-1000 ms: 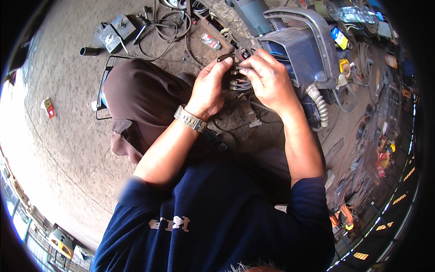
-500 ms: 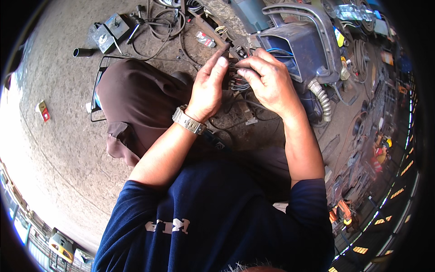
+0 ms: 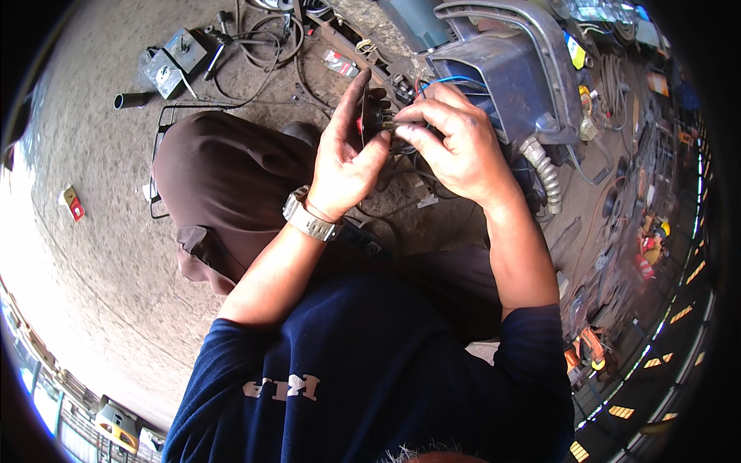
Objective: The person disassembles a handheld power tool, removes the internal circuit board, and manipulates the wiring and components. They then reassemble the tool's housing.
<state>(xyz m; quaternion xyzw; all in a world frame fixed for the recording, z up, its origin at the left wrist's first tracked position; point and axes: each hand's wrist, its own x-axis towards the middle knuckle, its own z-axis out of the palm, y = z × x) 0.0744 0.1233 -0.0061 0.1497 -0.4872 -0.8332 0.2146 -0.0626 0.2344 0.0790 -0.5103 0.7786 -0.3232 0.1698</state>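
My left hand (image 3: 346,154) holds a small black part (image 3: 373,116) upright between thumb and fingers; a metal watch (image 3: 307,218) sits on that wrist. My right hand (image 3: 455,143) is right beside it, its fingertips pinching a small piece against the black part, with blue and dark wires (image 3: 448,79) looping over the knuckles. Both hands are raised above my brown-trousered knee (image 3: 224,177) and the dirt floor. What exactly the right fingers pinch is too small to tell.
A dark grey plastic housing (image 3: 509,77) with a ribbed hose (image 3: 544,174) lies just beyond my right hand. Cables and a wire frame (image 3: 262,46), a grey box (image 3: 174,58) and a black tube (image 3: 131,100) lie on the floor at the upper left. Tools clutter the right side (image 3: 641,231).
Both hands have stayed together on the small part; my left fingers have straightened upward and the black part is now turned more into view. The view has shifted slightly.
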